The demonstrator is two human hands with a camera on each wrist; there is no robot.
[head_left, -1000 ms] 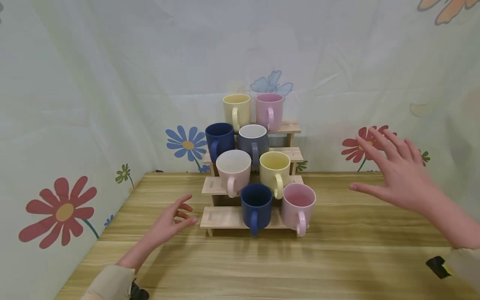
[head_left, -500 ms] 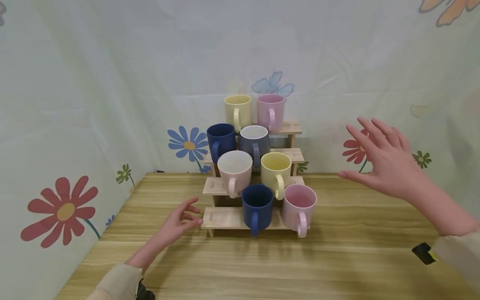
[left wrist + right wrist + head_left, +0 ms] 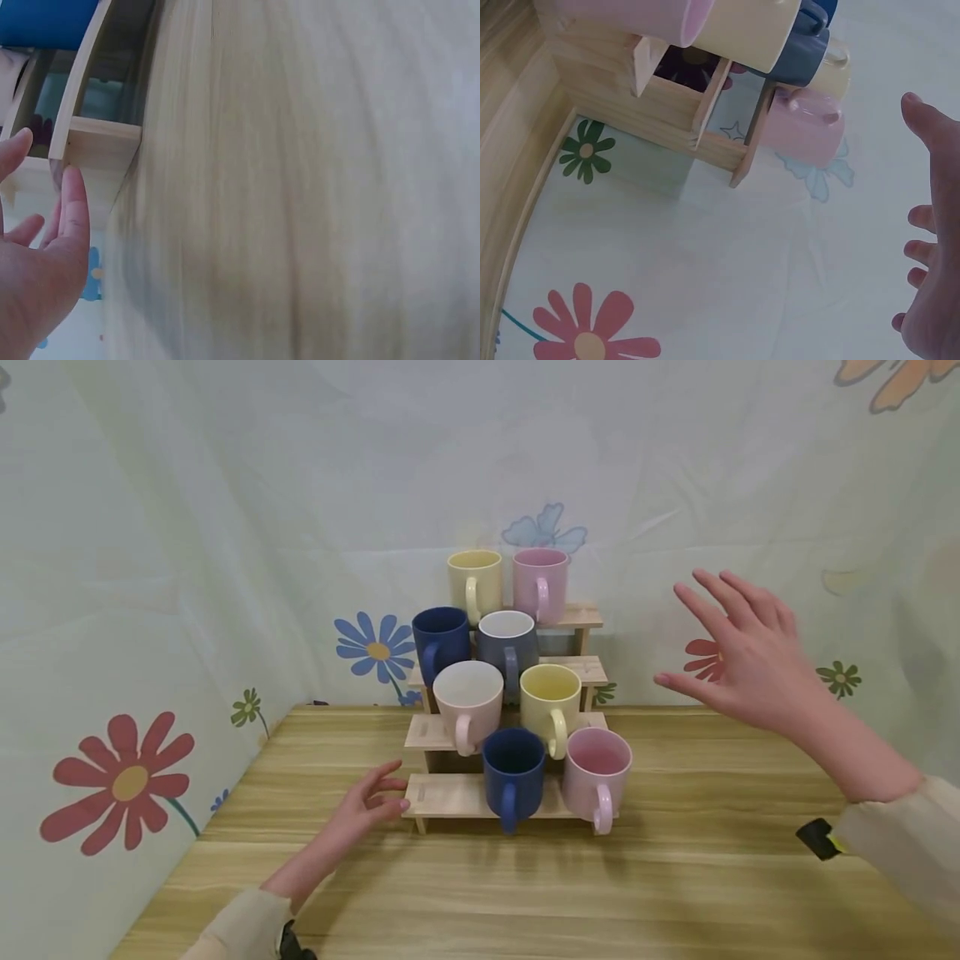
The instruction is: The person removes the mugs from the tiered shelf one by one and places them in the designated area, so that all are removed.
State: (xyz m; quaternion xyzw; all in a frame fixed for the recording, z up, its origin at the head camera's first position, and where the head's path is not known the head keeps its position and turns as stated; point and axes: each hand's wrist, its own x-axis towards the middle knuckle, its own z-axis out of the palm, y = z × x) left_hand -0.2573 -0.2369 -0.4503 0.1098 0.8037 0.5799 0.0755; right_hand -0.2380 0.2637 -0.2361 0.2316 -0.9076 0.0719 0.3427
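A wooden stepped rack [image 3: 450,795] bears two mugs on each of its tiers. On top stand a yellow mug [image 3: 475,585] and a pink mug [image 3: 551,583]; below them, a navy mug [image 3: 441,637] and a grey-blue mug [image 3: 495,647]. Lower come a pale pink mug [image 3: 468,697] and another yellow mug [image 3: 540,706], then a navy mug [image 3: 513,777] and a pink mug [image 3: 592,777] at the bottom. My left hand [image 3: 366,806] is at the bottom tier's left end, fingertips at its edge. My right hand [image 3: 753,656], fingers spread, hovers right of the rack, holding nothing.
The rack stands on a wood-grain table [image 3: 337,735]. Behind it hangs a pale cloth [image 3: 675,477] printed with flowers and butterflies. Mug handles jut out toward the front.
My right hand has moved left and upward, nearer the rack. My left hand has shifted slightly right, up to the rack's left end. The mugs have stayed put.
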